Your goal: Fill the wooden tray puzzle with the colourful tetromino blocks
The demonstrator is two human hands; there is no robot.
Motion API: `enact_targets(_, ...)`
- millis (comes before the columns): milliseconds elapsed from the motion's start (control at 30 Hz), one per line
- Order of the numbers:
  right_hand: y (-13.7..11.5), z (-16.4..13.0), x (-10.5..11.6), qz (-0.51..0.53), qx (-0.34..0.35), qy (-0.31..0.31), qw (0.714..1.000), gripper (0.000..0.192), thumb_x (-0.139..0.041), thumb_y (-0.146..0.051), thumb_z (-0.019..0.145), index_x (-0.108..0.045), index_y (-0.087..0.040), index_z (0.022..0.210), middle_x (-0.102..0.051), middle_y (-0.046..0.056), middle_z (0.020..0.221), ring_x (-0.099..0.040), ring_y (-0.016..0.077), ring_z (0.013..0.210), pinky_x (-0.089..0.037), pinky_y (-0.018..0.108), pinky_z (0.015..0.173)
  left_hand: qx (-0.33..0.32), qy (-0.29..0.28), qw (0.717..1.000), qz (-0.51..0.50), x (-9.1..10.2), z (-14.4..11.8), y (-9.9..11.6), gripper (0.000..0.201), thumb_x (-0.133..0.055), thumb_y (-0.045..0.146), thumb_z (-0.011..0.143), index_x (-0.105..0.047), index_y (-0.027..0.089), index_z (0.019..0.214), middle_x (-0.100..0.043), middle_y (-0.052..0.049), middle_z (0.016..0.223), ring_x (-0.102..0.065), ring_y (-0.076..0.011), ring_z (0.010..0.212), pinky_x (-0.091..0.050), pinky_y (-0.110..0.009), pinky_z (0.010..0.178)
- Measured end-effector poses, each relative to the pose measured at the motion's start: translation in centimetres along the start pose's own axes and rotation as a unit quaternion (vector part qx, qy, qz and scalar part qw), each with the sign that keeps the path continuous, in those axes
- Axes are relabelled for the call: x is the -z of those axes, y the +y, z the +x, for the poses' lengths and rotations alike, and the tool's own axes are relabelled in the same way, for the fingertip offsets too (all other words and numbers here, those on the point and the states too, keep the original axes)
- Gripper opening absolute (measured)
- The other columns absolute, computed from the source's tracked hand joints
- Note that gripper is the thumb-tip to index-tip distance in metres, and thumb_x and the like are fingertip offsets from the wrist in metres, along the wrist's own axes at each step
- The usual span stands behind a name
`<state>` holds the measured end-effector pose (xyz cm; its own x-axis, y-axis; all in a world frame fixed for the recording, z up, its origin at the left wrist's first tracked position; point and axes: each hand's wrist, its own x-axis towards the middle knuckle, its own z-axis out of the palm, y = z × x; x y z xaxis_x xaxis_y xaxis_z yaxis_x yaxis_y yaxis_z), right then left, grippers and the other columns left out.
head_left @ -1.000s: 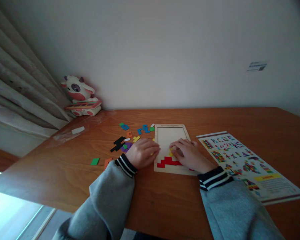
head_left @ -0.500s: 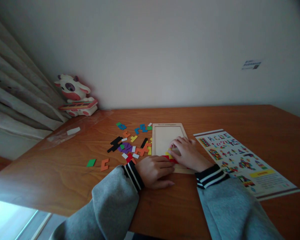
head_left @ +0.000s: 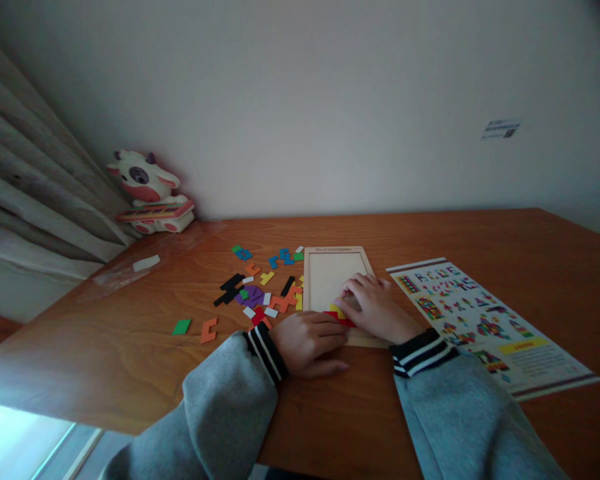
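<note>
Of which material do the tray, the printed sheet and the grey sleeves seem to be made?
Tray: probably wood with a matt finish, judging by its pale tan colour. Printed sheet: likely smooth paper or thin card, being flat with thin edges. Grey sleeves: soft, matt fabric, as the folds suggest; fibre unclear.

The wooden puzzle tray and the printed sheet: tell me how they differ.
The wooden puzzle tray is pale wood with a rim, while the printed sheet is white and covered in colourful figures. The tray lies nearly square to the viewer; the sheet lies at a slant. The left hand and right hand are both over the tray; neither is over the sheet. Both are rectangular and lie flat on the brown table.
</note>
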<state>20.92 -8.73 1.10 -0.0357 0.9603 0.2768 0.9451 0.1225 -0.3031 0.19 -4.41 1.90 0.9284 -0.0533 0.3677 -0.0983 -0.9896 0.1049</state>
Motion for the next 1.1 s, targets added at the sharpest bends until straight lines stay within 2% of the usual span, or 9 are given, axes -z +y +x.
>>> enact_targets(167, 0.6, 0.2, -0.3, -0.004, 0.004, 0.017, 1.0, 0.02, -0.042, -0.03, 0.097, -0.061, -0.023, 0.094, -0.067, 0.005, 0.1, -0.057, 0.0235, 0.099, -0.03, 0.041, 0.087, -0.003, 0.005, 1.0, 0.003, -0.2, 0.0, 0.0, 0.037, -0.05, 0.043, 0.097, -0.066, 0.013, 0.111, -0.071, -0.013, 0.114, -0.064, -0.0233, 0.11, -0.052, -0.036, 0.095)
enact_targets(333, 1.2, 0.2, -0.6, -0.011, -0.008, 0.034, 0.999, 0.025, -0.042, -0.037, 0.099, -0.061, -0.023, 0.092, -0.068, 0.005, 0.1, -0.058, 0.0243, 0.099, -0.03, 0.041, 0.088, 0.01, 0.041, 0.998, 0.042, 0.4, -0.3, -0.3, 0.032, -0.051, 0.039, 0.097, -0.067, 0.015, 0.11, -0.073, -0.011, 0.111, -0.064, -0.0223, 0.107, -0.053, -0.035, 0.092)
enact_targets(433, 1.3, 0.1, -0.6, -0.009, -0.014, 0.053, 0.998, 0.029, -0.041, -0.042, 0.099, -0.061, -0.023, 0.091, -0.069, 0.004, 0.099, -0.059, 0.0243, 0.097, -0.03, 0.041, 0.085, 0.113, 0.081, 0.985, 0.102, 1.6, -1.5, -1.9, 0.025, -0.051, 0.03, 0.097, -0.069, 0.018, 0.109, -0.073, -0.009, 0.109, -0.066, -0.0216, 0.099, -0.054, -0.036, 0.088)
enact_targets(533, 1.3, 0.1, -0.4, -0.009, -0.024, 0.068, 0.997, 0.029, -0.041, -0.042, 0.099, -0.062, -0.024, 0.093, -0.069, 0.004, 0.1, -0.059, 0.0251, 0.097, -0.03, 0.041, 0.083, 0.292, 0.111, 0.935, 0.166, 2.9, -3.5, -4.5, 0.024, -0.049, 0.022, 0.097, -0.069, 0.018, 0.109, -0.071, -0.01, 0.112, -0.065, -0.0226, 0.101, -0.052, -0.039, 0.092)
enact_targets(600, 1.2, 0.1, -0.3, -0.01, -0.027, 0.076, 0.997, 0.028, -0.042, -0.042, 0.099, -0.063, -0.024, 0.095, -0.069, 0.005, 0.101, -0.059, 0.0259, 0.098, -0.03, 0.041, 0.083, 0.373, 0.1, 0.901, 0.199, 3.3, -5.1, -6.2, 0.023, -0.051, 0.023, 0.096, -0.07, 0.018, 0.108, -0.072, -0.01, 0.112, -0.066, -0.0243, 0.102, -0.051, -0.042, 0.096)
enact_targets(667, 1.2, 0.2, -0.1, -0.005, -0.029, 0.087, 0.996, 0.028, -0.042, -0.041, 0.099, -0.063, -0.023, 0.095, -0.07, 0.006, 0.101, -0.059, 0.026, 0.098, -0.031, 0.041, 0.084, 0.428, 0.069, 0.879, 0.199, 3.3, -6.3, -7.4, 0.022, -0.056, 0.027, 0.094, -0.07, 0.02, 0.109, -0.073, -0.009, 0.11, -0.067, -0.0246, 0.101, -0.052, -0.04, 0.094)
enact_targets(767, 1.2, 0.2, 0.1, 0.011, -0.03, 0.099, 0.995, 0.029, -0.042, -0.042, 0.099, -0.064, -0.024, 0.096, -0.07, 0.006, 0.1, -0.059, 0.0252, 0.098, -0.031, 0.042, 0.087, 0.456, 0.037, 0.871, 0.178, 2.7, -7.2, -8.2, 0.022, -0.059, 0.03, 0.093, -0.072, 0.021, 0.107, -0.075, -0.008, 0.103, -0.068, -0.024, 0.097, -0.054, -0.036, 0.089)
enact_targets(933, 2.0, 0.3, 0.0, 0.028, -0.04, 0.137, 0.989, 0.03, -0.042, -0.044, 0.098, -0.064, -0.024, 0.097, -0.07, 0.006, 0.1, -0.06, 0.025, 0.096, -0.031, 0.042, 0.088, 0.469, 0.023, 0.872, 0.137, 2.6, -7.0, -8.4, 0.024, -0.055, 0.032, 0.095, -0.073, 0.023, 0.108, -0.076, -0.004, 0.099, -0.07, -0.0199, 0.089, -0.054, -0.029, 0.083)
enact_targets(1100, 2.8, 0.3, -0.4, 0.044, -0.062, 0.158, 0.984, 0.029, -0.045, -0.045, 0.097, -0.064, -0.023, 0.097, -0.071, 0.006, 0.099, -0.061, 0.0261, 0.098, -0.033, 0.043, 0.087, 0.473, 0.008, 0.865, 0.169, 2.9, -7.0, -8.5, 0.026, -0.054, 0.028, 0.093, -0.071, 0.022, 0.112, -0.076, -0.005, 0.091, -0.071, -0.0208, 0.081, -0.055, -0.029, 0.077)
